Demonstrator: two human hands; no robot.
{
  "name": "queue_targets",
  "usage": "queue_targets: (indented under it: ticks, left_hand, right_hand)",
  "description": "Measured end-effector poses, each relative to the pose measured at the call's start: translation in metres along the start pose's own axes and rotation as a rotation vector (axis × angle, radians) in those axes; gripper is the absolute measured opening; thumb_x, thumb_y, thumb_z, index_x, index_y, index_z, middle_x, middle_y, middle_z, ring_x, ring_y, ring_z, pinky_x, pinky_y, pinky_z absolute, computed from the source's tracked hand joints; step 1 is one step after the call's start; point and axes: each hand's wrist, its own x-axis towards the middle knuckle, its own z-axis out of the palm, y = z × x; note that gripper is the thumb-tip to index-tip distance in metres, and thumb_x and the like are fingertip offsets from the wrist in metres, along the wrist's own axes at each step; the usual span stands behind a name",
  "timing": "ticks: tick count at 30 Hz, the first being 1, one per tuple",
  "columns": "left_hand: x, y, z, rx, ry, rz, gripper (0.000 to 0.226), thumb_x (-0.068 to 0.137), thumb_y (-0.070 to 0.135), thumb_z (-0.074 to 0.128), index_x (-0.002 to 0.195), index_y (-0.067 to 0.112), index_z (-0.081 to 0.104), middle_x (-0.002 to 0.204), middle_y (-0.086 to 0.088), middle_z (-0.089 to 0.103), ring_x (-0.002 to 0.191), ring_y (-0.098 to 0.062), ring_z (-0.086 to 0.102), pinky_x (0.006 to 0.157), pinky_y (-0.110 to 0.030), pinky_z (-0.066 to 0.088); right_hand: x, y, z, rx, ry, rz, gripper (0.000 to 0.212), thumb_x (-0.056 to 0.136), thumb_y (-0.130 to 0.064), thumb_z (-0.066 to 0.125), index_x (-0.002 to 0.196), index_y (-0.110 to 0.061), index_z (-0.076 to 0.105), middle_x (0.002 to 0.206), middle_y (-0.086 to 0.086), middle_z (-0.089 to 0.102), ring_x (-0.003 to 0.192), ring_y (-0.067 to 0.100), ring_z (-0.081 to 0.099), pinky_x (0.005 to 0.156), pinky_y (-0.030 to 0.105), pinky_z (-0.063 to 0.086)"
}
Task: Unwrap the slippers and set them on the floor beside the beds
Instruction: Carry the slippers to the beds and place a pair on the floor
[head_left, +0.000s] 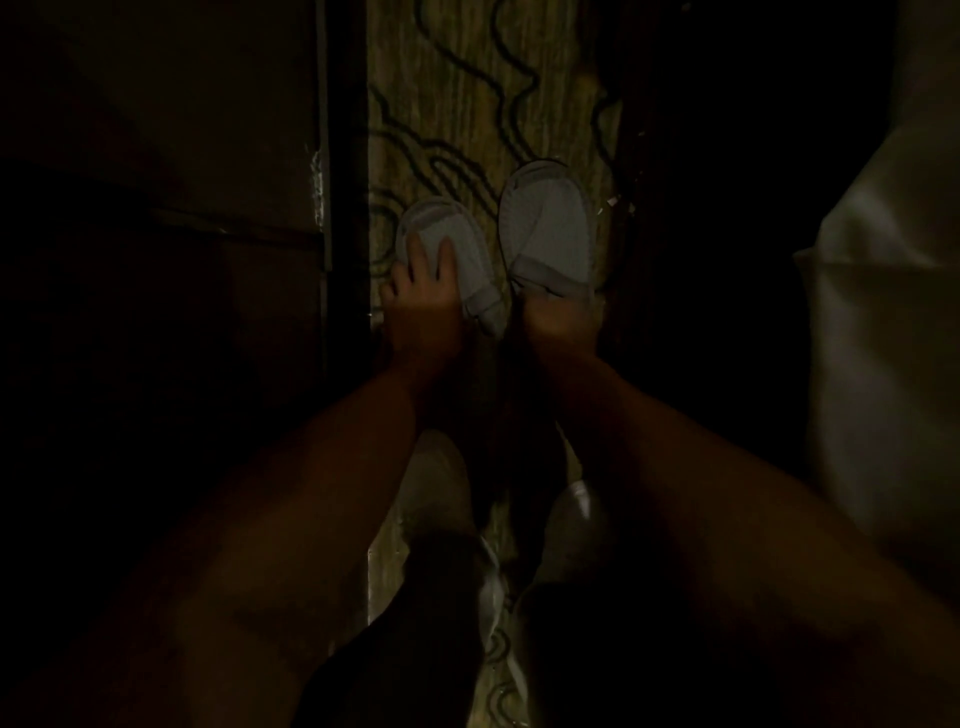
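Head view, very dim: both slippers lie on the patterned carpet (457, 104) between dark furniture and white bedding (883, 312). Judgement: square the pair, toes level. Left hand (423, 296) rests spread fingers (415, 254) on left slipper (452, 249); right hand (558, 317) meets right slipper (548, 223) heel, fingers hidden, state unclear.

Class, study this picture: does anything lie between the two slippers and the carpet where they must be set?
Nothing visible does. The left slipper and the right slipper already lie on the patterned carpet. The left hand rests on its slipper; the right hand is at the other's heel, grip unclear.
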Motion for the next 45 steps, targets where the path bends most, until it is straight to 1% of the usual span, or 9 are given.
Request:
queue_targets:
  ticks: [5, 8, 10, 16, 23, 29, 35, 39, 45]
  left_hand:
    - [0.008, 0.003, -0.003, 0.040, 0.071, -0.034, 0.043, 0.077, 0.046, 0.074, 0.112, 0.020, 0.076, 0.112, -0.013, 0.075, 0.075, -0.025, 0.072, 0.058, -0.027, 0.056]
    - [0.013, 0.005, -0.002, -0.101, -0.053, -0.131, 0.055, 0.096, 0.041, 0.050, 0.142, 0.011, 0.050, 0.138, -0.018, 0.056, 0.108, -0.031, 0.064, 0.082, -0.039, 0.053]
    - [0.012, 0.011, 0.000, -0.279, -0.149, -0.202, 0.063, 0.098, 0.038, 0.051, 0.151, 0.008, 0.032, 0.145, -0.019, 0.044, 0.118, -0.034, 0.057, 0.088, -0.043, 0.047]
    - [0.007, 0.009, 0.002, -0.330, -0.242, -0.156, 0.051, 0.093, 0.033, 0.060, 0.131, 0.002, 0.047, 0.128, -0.021, 0.055, 0.107, -0.037, 0.062, 0.070, -0.034, 0.039]
    - [0.015, -0.003, 0.006, -0.474, -0.312, -0.157, 0.047, 0.096, 0.032, 0.058, 0.125, -0.004, 0.053, 0.126, -0.026, 0.058, 0.112, -0.039, 0.059, 0.086, -0.040, 0.049]
    - [0.012, 0.006, 0.004, -0.774, -0.522, -0.245, 0.068, 0.103, 0.039, 0.048, 0.156, 0.008, 0.021, 0.164, -0.016, 0.018, 0.150, -0.033, 0.020, 0.122, -0.039, 0.016]
    - [-0.001, 0.024, -0.017, -0.991, -0.323, -0.437, 0.036, 0.098, 0.023, 0.061, 0.123, -0.004, 0.065, 0.127, -0.023, 0.063, 0.117, -0.035, 0.059, 0.082, -0.025, 0.040]
    - [-0.014, 0.039, -0.026, -1.080, -0.389, -0.508, 0.038, 0.100, 0.022, 0.058, 0.124, -0.007, 0.064, 0.129, -0.025, 0.062, 0.121, -0.039, 0.057, 0.100, -0.039, 0.046]
    - [-0.023, 0.050, -0.019, -1.112, -0.432, -0.580, 0.037, 0.099, 0.024, 0.059, 0.115, -0.009, 0.066, 0.119, -0.023, 0.068, 0.112, -0.032, 0.063, 0.076, -0.023, 0.039]
  right_hand:
    - [0.004, -0.002, 0.014, 0.175, 0.218, 0.053, 0.051, 0.095, -0.032, 0.063, 0.137, -0.005, 0.054, 0.132, 0.008, 0.061, 0.120, 0.023, 0.057, 0.092, 0.019, 0.038]
    - [0.011, 0.002, 0.010, 0.164, 0.084, 0.043, 0.021, 0.096, -0.027, 0.059, 0.097, -0.008, 0.069, 0.082, -0.002, 0.062, 0.088, 0.019, 0.059, 0.083, 0.028, 0.053]
    - [0.010, 0.005, 0.005, 0.134, 0.128, -0.006, 0.024, 0.096, -0.025, 0.062, 0.075, -0.014, 0.062, 0.076, -0.004, 0.058, 0.083, 0.016, 0.055, 0.065, 0.021, 0.043]
    - [0.001, 0.011, 0.004, -0.175, 0.117, -0.082, 0.028, 0.092, -0.035, 0.064, 0.103, -0.009, 0.070, 0.110, 0.009, 0.070, 0.105, 0.025, 0.064, 0.090, 0.033, 0.051]
    - [0.000, 0.010, 0.000, -0.279, 0.083, -0.211, 0.028, 0.094, -0.031, 0.058, 0.102, -0.005, 0.065, 0.105, 0.013, 0.068, 0.101, 0.028, 0.063, 0.082, 0.030, 0.048]
    - [0.004, 0.003, -0.008, -0.545, 0.119, -0.463, 0.031, 0.091, -0.026, 0.058, 0.120, -0.018, 0.065, 0.123, 0.008, 0.065, 0.115, 0.027, 0.058, 0.085, 0.027, 0.042]
    - [0.021, -0.025, -0.020, -0.794, 0.005, -0.757, 0.046, 0.078, -0.024, 0.063, 0.122, -0.012, 0.064, 0.127, 0.021, 0.057, 0.119, 0.037, 0.052, 0.094, 0.037, 0.042]
    - [0.029, -0.042, -0.017, -0.933, 0.009, -0.817, 0.060, 0.073, -0.027, 0.077, 0.130, -0.019, 0.061, 0.130, 0.018, 0.055, 0.118, 0.037, 0.050, 0.093, 0.040, 0.039]
    - [0.037, -0.052, -0.012, -0.967, 0.090, -0.775, 0.039, 0.088, -0.020, 0.062, 0.126, -0.011, 0.059, 0.126, 0.018, 0.055, 0.110, 0.036, 0.055, 0.085, 0.041, 0.045]
